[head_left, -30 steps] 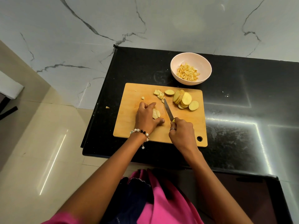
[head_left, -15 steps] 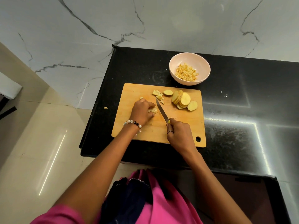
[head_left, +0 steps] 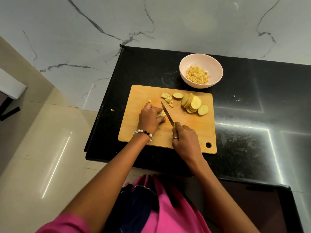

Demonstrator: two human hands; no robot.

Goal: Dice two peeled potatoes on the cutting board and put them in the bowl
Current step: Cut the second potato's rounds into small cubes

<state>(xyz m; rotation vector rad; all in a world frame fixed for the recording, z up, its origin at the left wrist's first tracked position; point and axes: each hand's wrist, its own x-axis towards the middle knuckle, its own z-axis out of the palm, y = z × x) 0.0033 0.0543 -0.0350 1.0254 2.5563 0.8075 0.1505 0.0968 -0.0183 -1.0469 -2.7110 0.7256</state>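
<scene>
Two hands work at the middle of the frame over a wooden cutting board. The left hand lies fingers-down on a few stacked potato slices, its curled fingers pinning them to the board; a beaded bracelet circles that wrist. Just right of it, the right hand is clamped round the yellow handle of a knife, a ring on one finger. The blade runs up and to the left, its edge right beside the pinned slices and its tip pointing toward the board's upper edge.

Above the blade tip lies a small heap of cut pieces, with one loose cube to their left. Right of these sits a rounded end piece, and further right a leaning row of round slices fanned toward the board's right edge.

Beyond the board's upper right corner, apart from it, a pale bowl holds a mound of diced potato. Board and bowl sit on a black counter; one stray piece lies off the board at the counter's left edge. Marble wall fills the top of the frame, beige floor tiles the left.
</scene>
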